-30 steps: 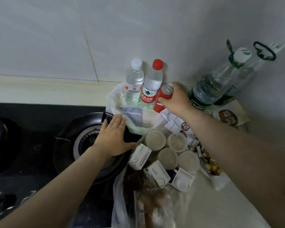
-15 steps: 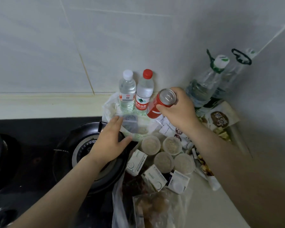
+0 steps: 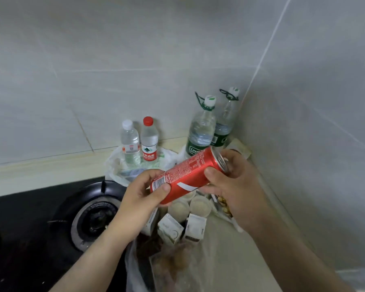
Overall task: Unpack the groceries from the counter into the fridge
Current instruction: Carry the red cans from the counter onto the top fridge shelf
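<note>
Seen from above, both hands hold a red can (image 3: 188, 178) in the air over a bench (image 3: 230, 249) crowded with groceries. The can is tilted almost onto its side, with its silver top raised toward the right. The left hand (image 3: 143, 197) grips the bottom end, thumb lying across the barcode. The right hand (image 3: 236, 186) grips the top end, thumb on the can's side and fingers curled round the rim.

Below the can sit round pale cups (image 3: 199, 205), small white cartons (image 3: 170, 227) and a clear bag (image 3: 177, 270) of brownish food. Against the tiled wall a white-capped bottle (image 3: 130, 142) and a red-capped bottle (image 3: 149, 142) stand upright side by side. In the corner stands a big bottle (image 3: 200, 131) with a green label, and a second big bottle (image 3: 224, 123) is just behind it. A black stove burner (image 3: 93, 218) lies to the left.
</note>
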